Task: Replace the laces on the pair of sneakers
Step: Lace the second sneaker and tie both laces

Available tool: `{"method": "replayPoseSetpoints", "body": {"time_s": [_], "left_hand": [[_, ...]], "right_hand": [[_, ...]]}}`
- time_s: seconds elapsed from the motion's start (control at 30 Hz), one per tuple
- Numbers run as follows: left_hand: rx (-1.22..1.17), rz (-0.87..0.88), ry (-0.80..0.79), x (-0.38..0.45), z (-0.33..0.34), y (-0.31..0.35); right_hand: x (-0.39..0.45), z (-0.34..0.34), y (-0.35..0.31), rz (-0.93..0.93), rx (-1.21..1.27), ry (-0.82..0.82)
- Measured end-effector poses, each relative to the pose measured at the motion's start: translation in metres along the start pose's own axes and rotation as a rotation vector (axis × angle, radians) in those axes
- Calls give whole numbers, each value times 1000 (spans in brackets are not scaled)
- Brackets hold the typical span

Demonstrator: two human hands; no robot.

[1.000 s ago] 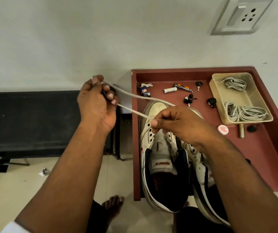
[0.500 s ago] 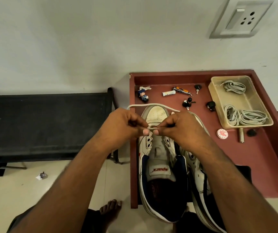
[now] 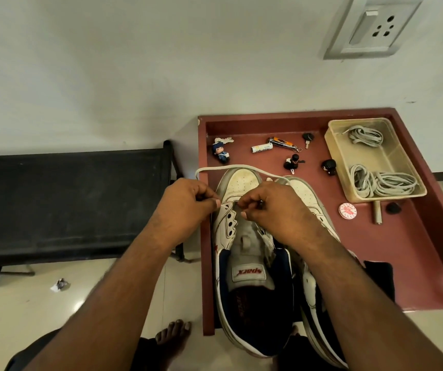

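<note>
The left hand [image 3: 188,207] and the right hand [image 3: 273,210] meet over the front part of the left sneaker [image 3: 244,263], which stands on the tray [image 3: 402,263]. The right sneaker [image 3: 308,199] lies just beside it, under the right hand. Beyond both hands the lace [image 3: 231,167] loops past the toe. Far right of the right hand, a box [image 3: 332,145] holds 2 lace bundles [image 3: 383,183]. Left of the left hand stands a bench [image 3: 67,204].

Two bare forearms, no sleeves seen, no watch or rings worn, left hand [image 3: 185,203] and right hand [image 3: 273,207] with short nails, bare foot [image 3: 173,334] with five toes shown, dark garment [image 3: 25,354] worn at the lower body
</note>
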State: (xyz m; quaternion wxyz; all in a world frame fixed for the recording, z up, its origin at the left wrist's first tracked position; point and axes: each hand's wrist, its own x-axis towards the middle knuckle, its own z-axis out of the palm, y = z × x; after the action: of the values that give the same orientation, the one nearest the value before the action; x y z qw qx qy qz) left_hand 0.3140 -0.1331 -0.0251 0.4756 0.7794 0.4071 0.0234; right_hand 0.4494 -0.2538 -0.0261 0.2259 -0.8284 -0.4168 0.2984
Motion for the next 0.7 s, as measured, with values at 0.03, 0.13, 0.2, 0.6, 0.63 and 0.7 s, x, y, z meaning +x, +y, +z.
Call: {"method": "replayPoseSetpoints", "body": {"time_s": [0.03, 0.13, 0.2, 0.6, 0.63, 0.7], "left_hand": [[7, -2, 21, 0, 2, 0], [16, -13, 63, 1, 6, 2], [30, -22, 72, 2, 7, 1], [179, 6, 29, 4, 19, 8], [177, 5, 33, 3, 20, 10], [163, 24, 56, 1, 20, 12]], "right_hand": [[1, 1, -1, -15, -53, -4], [2, 3, -2, -23, -101, 2], [3, 4, -1, -23, -97, 9], [3, 3, -2, -40, -83, -6], [4, 3, -2, -40, -77, -9], [3, 3, -1, -38, -57, -11]]}}
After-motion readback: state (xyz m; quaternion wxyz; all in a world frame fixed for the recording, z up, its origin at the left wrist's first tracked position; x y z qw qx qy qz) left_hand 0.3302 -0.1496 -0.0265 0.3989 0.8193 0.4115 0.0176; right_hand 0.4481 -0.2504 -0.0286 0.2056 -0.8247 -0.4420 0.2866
